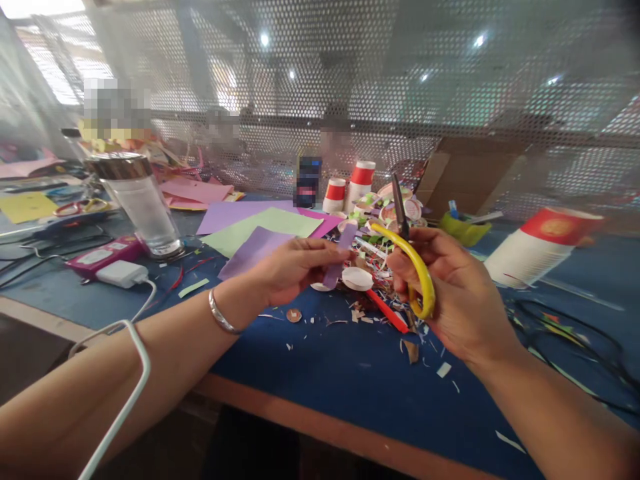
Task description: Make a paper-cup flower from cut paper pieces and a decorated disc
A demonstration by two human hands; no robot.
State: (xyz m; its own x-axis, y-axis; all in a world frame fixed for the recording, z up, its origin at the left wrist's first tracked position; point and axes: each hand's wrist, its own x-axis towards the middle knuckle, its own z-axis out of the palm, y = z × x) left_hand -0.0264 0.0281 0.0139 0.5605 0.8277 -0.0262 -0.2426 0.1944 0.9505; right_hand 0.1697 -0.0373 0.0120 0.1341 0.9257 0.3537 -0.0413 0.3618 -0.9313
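Note:
My left hand (300, 267) pinches a narrow strip of purple paper (341, 257) between thumb and fingers, over the blue table. My right hand (450, 287) grips a pair of scissors (424, 267) with yellow handles; the dark blades point up and away from me. The blades stand to the right of the strip, apart from it. Below and behind both hands lies a pile of paper scraps (377, 257). A white paper disc (357, 279) and a red stick-like piece (387, 311) lie at its near side.
Purple, green and pink sheets (250, 230) lie behind my left hand. A glass tumbler (145, 207), a magenta box with a white charger (121, 273) and cables stand left. Stacked paper cups (540, 247) lean at right, near black cable loops (575, 340). A perforated metal screen (320, 80) closes the back.

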